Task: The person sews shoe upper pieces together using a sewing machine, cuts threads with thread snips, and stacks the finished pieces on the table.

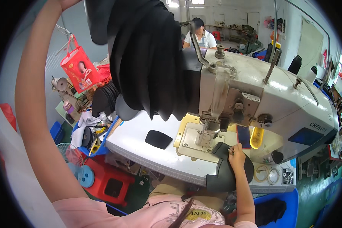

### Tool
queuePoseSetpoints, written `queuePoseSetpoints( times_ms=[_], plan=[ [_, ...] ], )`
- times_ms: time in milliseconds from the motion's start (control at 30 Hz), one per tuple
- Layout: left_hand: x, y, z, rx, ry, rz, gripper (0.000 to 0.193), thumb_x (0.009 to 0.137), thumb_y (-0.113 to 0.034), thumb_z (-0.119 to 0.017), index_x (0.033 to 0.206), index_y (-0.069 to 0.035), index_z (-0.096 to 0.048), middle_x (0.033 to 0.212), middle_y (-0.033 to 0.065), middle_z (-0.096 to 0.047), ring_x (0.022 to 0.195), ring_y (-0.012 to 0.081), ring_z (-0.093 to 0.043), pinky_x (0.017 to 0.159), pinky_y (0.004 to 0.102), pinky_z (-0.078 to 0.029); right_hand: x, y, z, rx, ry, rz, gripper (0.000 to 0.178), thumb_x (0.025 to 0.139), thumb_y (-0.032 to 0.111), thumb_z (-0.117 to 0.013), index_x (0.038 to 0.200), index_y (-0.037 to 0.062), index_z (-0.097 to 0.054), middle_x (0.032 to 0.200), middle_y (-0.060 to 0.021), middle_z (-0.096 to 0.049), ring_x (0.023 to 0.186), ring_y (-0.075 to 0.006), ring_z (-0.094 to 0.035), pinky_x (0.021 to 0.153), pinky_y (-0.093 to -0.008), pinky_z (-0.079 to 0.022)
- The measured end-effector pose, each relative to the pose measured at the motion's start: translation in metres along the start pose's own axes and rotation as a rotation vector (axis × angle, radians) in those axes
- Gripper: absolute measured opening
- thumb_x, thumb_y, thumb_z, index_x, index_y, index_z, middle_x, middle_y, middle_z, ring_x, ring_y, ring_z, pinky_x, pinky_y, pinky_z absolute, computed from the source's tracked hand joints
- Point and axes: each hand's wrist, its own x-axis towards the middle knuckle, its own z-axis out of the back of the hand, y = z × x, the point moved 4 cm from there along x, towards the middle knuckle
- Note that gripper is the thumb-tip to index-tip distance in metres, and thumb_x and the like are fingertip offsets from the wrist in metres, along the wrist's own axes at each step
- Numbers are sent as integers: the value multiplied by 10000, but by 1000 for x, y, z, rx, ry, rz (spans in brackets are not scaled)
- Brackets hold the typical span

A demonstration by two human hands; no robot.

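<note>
- Two bare hands here: the right hand (237, 156) has its fingers bunched narrow on a flat matte-black sheet piece (223, 175); can't tell if they pinch or just press.
- Left hand (69, 2) is up top, mostly cut off by the frame, so no clue whether it's holding anything.
- That sheet looks smooth, with angular, stepped edges on the left. It sits at the front of the white sewing table (195, 167), just right of the pale metal sewing plate (186, 149), lower end poking over the front edge.
- Decent bare room left of it, apart from a small black fabric patch (158, 139).
- Right side's tighter: two pale rings (261, 173) nearby.
- Behind, the bulky white sewing machine (262, 95) hangs over the table, draped black layers (148, 60) crowding its left end.
</note>
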Motion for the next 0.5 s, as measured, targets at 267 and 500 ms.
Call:
queuePoseSetpoints(
  times_ms=[267,500],
  plan=[
    [-33,43,-31,316,34,141,249,911,-251,-571,1033,-42,-633,906,-6,-652,830,87,-597,756,233,-463,8,-8,-4,24,91,11,184,682,22,-663,794,53,-519,835,-108,-521,709,-331,-576,619,-418,-466],
    [-88,26,-28,560,-524,-483,295,917,-237,-504,1080,-11,-601,1066,81,-620,1033,170,-559,905,308,-419,8,6,-3,99,71,13,164,676,14,-632,784,47,-512,788,-120,-537,718,-342,-572,619,-404,-454]
  ],
)
